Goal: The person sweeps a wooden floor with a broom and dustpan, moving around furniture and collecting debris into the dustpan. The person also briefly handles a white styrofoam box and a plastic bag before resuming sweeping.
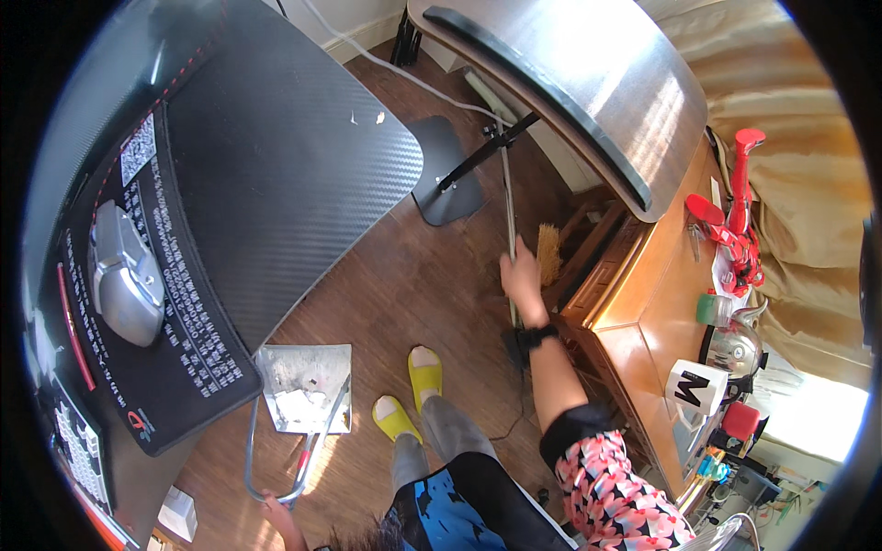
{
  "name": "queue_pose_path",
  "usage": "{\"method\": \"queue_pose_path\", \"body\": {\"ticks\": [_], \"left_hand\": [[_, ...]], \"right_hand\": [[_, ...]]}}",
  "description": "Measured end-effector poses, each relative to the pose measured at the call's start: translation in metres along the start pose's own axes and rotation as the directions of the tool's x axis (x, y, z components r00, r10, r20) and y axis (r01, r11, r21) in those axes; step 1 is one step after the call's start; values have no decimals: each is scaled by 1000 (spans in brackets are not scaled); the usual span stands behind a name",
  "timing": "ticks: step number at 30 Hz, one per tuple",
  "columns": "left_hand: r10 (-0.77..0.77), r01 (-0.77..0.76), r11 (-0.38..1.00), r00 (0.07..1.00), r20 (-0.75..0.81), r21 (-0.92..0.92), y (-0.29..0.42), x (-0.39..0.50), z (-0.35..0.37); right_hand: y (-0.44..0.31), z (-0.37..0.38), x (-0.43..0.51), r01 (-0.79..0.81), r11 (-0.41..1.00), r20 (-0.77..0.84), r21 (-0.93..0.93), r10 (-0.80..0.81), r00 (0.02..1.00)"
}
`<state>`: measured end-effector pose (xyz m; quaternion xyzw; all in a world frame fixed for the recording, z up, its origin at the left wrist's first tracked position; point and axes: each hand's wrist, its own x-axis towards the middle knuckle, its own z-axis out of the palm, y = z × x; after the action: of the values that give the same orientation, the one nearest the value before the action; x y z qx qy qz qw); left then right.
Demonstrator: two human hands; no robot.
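Low in the view, my left hand (280, 518) grips the looped metal handle of a dustpan (275, 372). The dustpan rests on the wooden floor beside my feet, with pale scraps and a dark bit in it. My right hand (521, 277) is closed around a thin, light-coloured pole (510, 200), which runs from beneath the small raised table down past my wrist. Straw bristles (549, 253) show just right of that hand, near the wooden cabinet; whether they join the pole I cannot tell. A dark object (513, 344) lies at the pole's near end, partly behind my wrist.
At left is a black desk (289, 138) with a mouse (127, 282), a printed mouse pad (207, 344) and a keyboard (79, 441). A pedestal table (586, 62) stands ahead on a black base (448, 186). The cabinet (634, 303) at right bears a red figure (741, 241) and kettle (734, 348).
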<state>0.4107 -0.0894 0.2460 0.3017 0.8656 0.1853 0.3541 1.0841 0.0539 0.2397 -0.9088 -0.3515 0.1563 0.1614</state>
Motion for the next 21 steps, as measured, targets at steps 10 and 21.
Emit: {"method": "queue_pose_path", "body": {"ticks": [10, 21], "left_hand": [[50, -49, 993, 999, -3, 106, 26, -16, 1], [223, -412, 709, 901, 372, 573, 140, -82, -28]], "right_hand": [[-18, 28, 35, -37, 968, 221, -248, 94, 971], [10, -23, -84, -256, 924, 166, 284, 216, 962]]}}
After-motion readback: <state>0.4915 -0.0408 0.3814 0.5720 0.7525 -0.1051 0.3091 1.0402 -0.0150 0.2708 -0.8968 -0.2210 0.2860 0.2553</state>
